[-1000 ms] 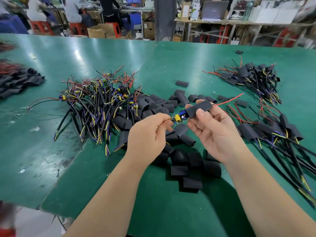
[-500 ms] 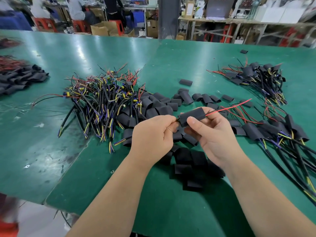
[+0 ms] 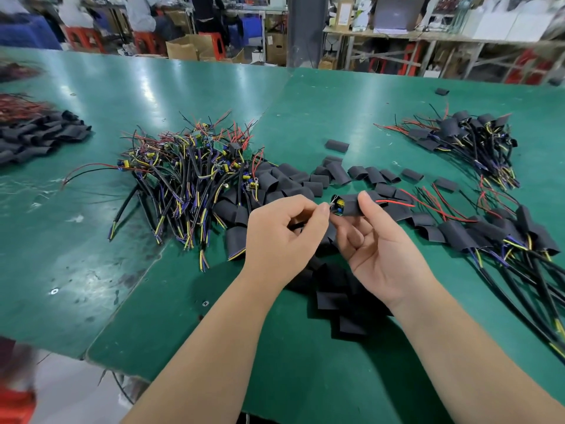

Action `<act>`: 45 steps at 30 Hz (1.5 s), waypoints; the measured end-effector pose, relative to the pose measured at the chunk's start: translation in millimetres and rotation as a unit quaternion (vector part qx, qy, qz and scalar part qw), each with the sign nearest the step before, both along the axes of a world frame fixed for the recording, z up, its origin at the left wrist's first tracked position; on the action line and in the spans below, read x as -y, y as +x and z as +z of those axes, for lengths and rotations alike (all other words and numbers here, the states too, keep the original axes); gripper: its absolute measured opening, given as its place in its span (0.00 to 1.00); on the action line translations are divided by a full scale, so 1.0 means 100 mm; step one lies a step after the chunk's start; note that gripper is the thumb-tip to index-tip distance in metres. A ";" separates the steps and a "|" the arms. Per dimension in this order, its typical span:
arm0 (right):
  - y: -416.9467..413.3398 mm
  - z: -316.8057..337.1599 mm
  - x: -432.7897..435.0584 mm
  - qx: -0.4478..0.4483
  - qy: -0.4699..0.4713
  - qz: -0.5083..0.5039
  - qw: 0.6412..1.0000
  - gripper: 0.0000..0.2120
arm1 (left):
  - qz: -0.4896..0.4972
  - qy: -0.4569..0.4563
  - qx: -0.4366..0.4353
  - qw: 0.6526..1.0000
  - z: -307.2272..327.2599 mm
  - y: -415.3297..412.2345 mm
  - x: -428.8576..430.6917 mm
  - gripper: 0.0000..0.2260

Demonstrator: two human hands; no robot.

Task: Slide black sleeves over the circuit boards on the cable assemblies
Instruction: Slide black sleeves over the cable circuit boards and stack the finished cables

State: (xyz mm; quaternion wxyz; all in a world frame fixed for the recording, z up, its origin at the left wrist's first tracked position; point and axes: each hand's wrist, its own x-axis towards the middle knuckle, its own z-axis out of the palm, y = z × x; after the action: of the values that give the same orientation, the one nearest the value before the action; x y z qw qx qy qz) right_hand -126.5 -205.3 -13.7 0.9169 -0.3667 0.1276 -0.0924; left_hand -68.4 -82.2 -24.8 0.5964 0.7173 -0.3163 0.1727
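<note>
Two hands are putting a black sleeve on a small circuit board.

The right hand (image 3: 376,240) is holding the black sleeve (image 3: 351,205), with the thumb on top and the fingers curled under it. The circuit board (image 3: 338,207) is sitting inside the sleeve, and its yellow and blue parts are peeking out of the left end. The left hand (image 3: 281,237) is just left of the sleeve, pinching a thin bit at the board's end with its fingertips. A red wire (image 3: 397,203) is poking out of the sleeve's right end. A heap of loose sleeves (image 3: 293,182) is lying behind the sleeve and to its left. Farther left of the sleeve, a pile of bare cable assemblies (image 3: 189,179) is lying on the green table (image 3: 336,111). To the right of the sleeve, covered cable assemblies (image 3: 489,234) are lying in a row.
</note>
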 end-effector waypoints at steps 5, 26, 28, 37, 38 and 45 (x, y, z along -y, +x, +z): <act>-0.01 0.02 -0.08 -0.001 0.041 0.018 0.999 0.09 | -0.025 -0.063 -0.066 0.996 0.03 -0.03 0.02 0.11; -0.01 0.03 -0.03 -0.007 -0.045 0.015 0.999 0.09 | -0.036 -0.083 -0.045 0.995 0.07 -0.04 -0.02 0.09; -0.01 0.02 -0.03 -0.018 -0.051 0.013 0.998 0.08 | -0.042 -0.065 -0.040 0.996 0.06 -0.03 -0.03 0.09; -0.01 0.03 -0.06 -0.033 -0.035 0.006 0.999 0.09 | -0.090 -0.044 -0.070 0.993 0.06 -0.02 -0.06 0.10; -0.01 0.03 -0.07 -0.038 -0.035 0.007 0.999 0.09 | -0.096 -0.042 -0.072 0.992 0.06 -0.02 -0.07 0.10; -0.03 0.02 -0.06 -0.002 -0.058 0.034 0.998 0.09 | -0.130 -0.040 -0.118 0.984 0.09 -0.01 -0.08 0.10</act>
State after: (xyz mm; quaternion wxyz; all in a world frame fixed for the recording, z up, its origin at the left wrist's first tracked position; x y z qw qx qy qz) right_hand -129.3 -199.7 -11.5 0.8966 -0.4234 0.1112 -0.0673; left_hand -69.4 -74.2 -15.9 0.6753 0.6609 -0.3267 0.0203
